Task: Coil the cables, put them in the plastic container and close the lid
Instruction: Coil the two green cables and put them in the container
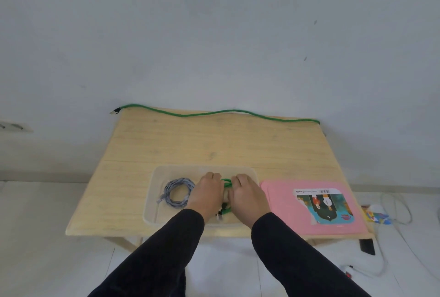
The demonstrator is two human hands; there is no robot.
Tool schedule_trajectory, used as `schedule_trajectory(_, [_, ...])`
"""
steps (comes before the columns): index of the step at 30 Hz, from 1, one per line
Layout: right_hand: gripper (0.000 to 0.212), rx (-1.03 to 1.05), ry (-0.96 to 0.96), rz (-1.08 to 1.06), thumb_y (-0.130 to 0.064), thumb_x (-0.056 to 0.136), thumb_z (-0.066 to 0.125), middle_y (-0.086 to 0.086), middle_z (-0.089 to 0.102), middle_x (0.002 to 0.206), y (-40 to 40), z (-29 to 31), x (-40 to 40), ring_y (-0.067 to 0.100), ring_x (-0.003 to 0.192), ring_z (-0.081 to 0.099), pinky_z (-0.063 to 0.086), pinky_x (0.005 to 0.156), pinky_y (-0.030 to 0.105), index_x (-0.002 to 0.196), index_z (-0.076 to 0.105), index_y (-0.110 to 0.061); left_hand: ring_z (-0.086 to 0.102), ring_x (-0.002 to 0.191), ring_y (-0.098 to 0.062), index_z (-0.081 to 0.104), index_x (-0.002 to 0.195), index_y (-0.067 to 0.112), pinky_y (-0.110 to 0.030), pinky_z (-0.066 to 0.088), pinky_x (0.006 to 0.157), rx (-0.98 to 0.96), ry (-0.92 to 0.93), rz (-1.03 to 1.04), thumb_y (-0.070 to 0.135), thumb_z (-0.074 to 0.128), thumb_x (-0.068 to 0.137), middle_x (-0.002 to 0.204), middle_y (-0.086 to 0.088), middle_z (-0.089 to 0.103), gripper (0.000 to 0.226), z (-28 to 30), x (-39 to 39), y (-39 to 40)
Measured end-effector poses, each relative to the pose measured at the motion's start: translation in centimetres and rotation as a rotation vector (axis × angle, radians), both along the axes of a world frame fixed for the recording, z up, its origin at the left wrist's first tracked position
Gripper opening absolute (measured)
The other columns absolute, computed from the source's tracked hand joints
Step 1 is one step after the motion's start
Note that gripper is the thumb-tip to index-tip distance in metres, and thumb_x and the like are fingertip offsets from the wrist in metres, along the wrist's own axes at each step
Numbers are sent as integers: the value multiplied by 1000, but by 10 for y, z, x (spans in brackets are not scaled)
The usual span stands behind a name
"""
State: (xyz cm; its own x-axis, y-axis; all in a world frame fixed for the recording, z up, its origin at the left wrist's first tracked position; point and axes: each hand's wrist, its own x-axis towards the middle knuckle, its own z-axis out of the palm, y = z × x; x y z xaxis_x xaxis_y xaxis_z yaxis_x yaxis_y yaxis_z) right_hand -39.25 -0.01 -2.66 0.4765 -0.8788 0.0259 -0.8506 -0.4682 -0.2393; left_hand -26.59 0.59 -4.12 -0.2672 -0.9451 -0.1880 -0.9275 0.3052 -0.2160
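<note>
Left of both hands, a grey cable (177, 192) is lying in a loose round coil inside the container (152, 192), its braided weave showing a fine mottled texture and one plug end sticking out toward the near-left. The container is sitting on the table (166, 144), a shallow rounded rectangle of cloudy, see-through plastic, and both hands are reaching down into it. The left hand (208, 192) is resting palm-down just right of the grey coil, fingers curled over a bundle of green cable (226, 182); the right hand (247, 193) is lying just beside it, fingers bent onto the same bundle. The two hands are gripping or pressing the green coil between them, though how firmly I cannot tell, since the fingers are hiding most of it. Only a small arc of green is showing between the knuckles, and dark plug ends are poking out beneath the left wrist. Black sleeves are covering both forearms. Beyond the hands, along the far edge of the pale wood-grain table, a second green cable (214, 113) is stretching uncoiled in a long, gentle wave, one dark plug hanging past the far-left corner. Right of the right hand, the flat pink lid (281, 201) is lying on the table just beside the container, matte, with rounded corners and a colourful printed label (326, 206).
</note>
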Motion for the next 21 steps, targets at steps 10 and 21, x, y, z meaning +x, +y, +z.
schedule_trajectory(10, [41,-86,-35,82,-27,97,31,9,47,133,-38,72,38,21,125,40,37,98,31,130,42,-5,65,65,-24,66,78,5,-24,53,50,-472,507,236,13,70,78,71,-9,65,9,75,69,-15])
schedule_trajectory(21, [43,-43,-113,204,-25,98,33,5,40,142,-115,77,167,17,130,36,34,103,27,138,34,-8,62,103,-27,62,112,1,-29,52,84,-550,549,472,13,63,85,110,-15,66,30,67,225,-61])
